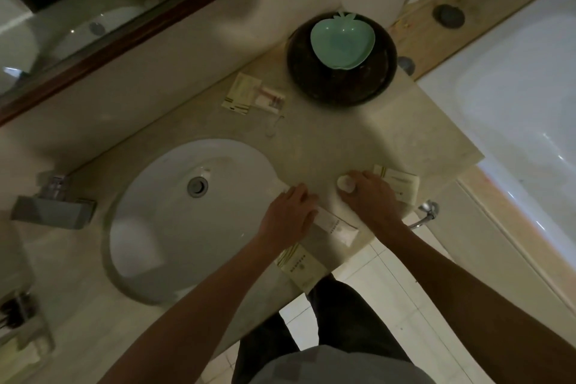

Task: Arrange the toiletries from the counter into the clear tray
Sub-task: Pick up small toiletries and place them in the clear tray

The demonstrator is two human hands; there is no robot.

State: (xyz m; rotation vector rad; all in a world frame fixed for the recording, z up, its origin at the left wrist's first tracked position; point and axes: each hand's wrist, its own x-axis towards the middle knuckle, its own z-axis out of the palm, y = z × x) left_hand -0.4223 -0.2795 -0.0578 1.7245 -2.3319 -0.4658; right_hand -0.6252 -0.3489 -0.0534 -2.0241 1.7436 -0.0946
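My left hand (pixel 288 215) lies curled over the left end of a white tube (pixel 339 227) near the counter's front edge. Just to the right, my right hand (pixel 372 198) is closed around a small white round-capped bottle (pixel 345 183) that stands on the counter. A cream box (pixel 403 181) sits partly under that hand. Another cream box (pixel 297 265) overhangs the front edge below my left wrist. At the back lie cream packets (pixel 241 93) and a clear-wrapped item (pixel 271 100). I cannot make out a clear tray.
A dark round bowl (pixel 341 87) holding a green apple-shaped dish (pixel 342 44) stands at the back of the beige counter (pixel 343 140). The white sink basin (pixel 156 196) and its tap (pixel 53 209) are to the left, and a bathtub (pixel 514 103) is to the right.
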